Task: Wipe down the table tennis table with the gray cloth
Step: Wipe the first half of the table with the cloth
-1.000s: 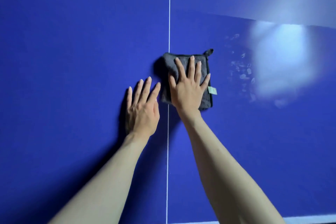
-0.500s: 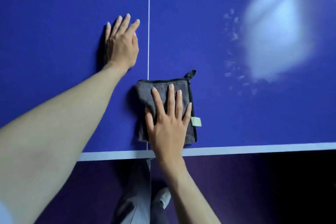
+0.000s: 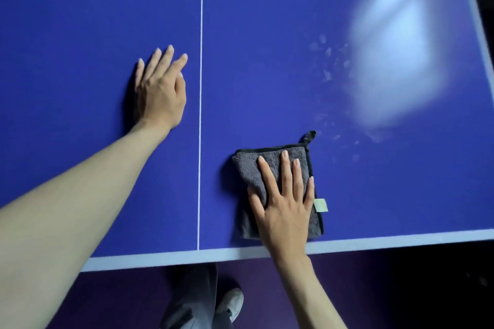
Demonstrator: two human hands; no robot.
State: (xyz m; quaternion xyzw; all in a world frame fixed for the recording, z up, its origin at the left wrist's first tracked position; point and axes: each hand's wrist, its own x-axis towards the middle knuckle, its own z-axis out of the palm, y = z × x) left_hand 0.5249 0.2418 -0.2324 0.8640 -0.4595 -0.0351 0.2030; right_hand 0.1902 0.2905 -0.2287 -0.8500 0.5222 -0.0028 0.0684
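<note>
The blue table tennis table (image 3: 267,48) fills most of the view, with a white centre line (image 3: 200,115) and a white near edge (image 3: 160,259). A folded gray cloth (image 3: 251,168) with a black hem, a hanging loop and a small pale tag lies flat near the front edge, right of the centre line. My right hand (image 3: 283,208) presses down on it with straight, spread fingers. My left hand (image 3: 160,91) rests flat on the bare table left of the line.
Pale smudges and marks (image 3: 328,67) dot the surface beyond and right of the cloth, next to a bright light reflection (image 3: 393,61). Below the table edge are my trouser leg and a light shoe (image 3: 230,302) on a dark purple floor.
The cloth under my right hand slid from the centre line toward the near edge, then a little rightward off the line. My left hand stays flat on the table.
</note>
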